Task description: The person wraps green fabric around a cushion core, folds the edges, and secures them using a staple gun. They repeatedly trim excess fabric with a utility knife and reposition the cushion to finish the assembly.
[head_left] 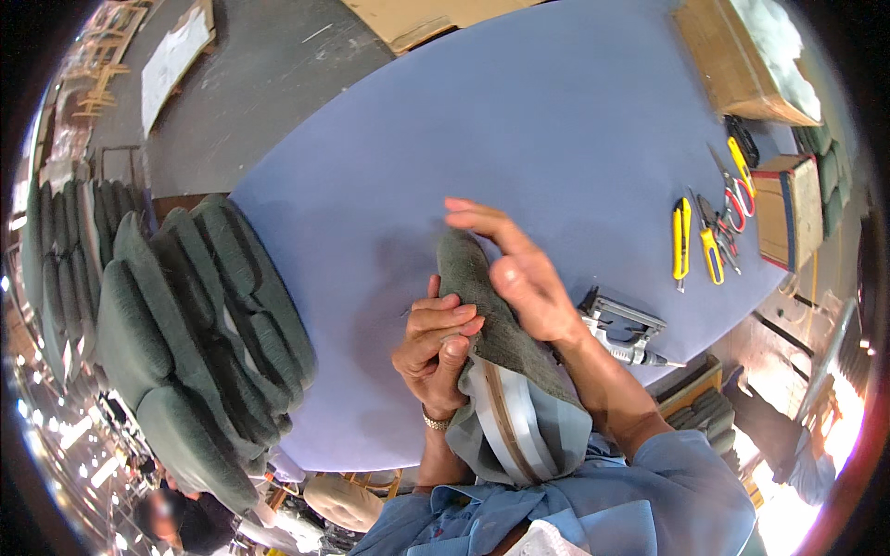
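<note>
Cushion (pixel 510 345) in fingers (pixel 443 320), white-filled box (pixel 718 60)

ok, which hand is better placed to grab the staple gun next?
Right, likely: the right hand is open and nearer the staple gun, while the left hand grips the grey-green cushion and would have to reach across.

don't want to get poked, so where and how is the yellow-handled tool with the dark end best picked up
Probably by the yellow handle, from the near left. The slim tool lies with its handle at the near end and its dark end pointing away, while another tool lies close on its right.
</note>
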Motion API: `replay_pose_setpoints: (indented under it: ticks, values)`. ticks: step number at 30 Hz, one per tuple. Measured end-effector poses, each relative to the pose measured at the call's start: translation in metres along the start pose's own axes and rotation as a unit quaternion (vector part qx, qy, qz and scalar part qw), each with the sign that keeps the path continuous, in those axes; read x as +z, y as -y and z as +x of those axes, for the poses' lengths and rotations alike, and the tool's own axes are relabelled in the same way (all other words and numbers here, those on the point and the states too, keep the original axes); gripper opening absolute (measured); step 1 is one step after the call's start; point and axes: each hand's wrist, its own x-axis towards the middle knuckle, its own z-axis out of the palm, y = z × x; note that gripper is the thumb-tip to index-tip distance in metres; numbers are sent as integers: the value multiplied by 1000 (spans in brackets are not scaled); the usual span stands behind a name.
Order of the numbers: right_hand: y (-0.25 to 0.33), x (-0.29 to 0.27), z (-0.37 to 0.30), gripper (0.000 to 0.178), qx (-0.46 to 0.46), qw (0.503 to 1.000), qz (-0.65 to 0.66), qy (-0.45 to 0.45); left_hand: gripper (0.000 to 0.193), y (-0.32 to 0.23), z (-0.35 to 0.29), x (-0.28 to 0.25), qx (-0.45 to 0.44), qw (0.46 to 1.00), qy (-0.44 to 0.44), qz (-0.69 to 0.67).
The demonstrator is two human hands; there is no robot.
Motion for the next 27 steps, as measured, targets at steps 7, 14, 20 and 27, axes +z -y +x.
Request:
replay_pose_setpoints:
  ticks: [7, 14, 20, 27]
  values:
    - [-12, 41, 7, 41, 70, 994, -1, 81, 26, -18, -7, -24, -7, 993, -45, 108]
    - [-25, 58, 2, 47, 56, 997, -12, 45, 39, 2, 105, -67, 88, 982, 85, 147]
    - [-22, 54, -4, 69, 133, 990, 7, 37, 62, 15, 134, 1, -2, 985, 161, 58]
    - [-28, 58, -24, 97, 154, 987, 52, -4, 57, 3, 110, -8, -13, 971, 217, 100]
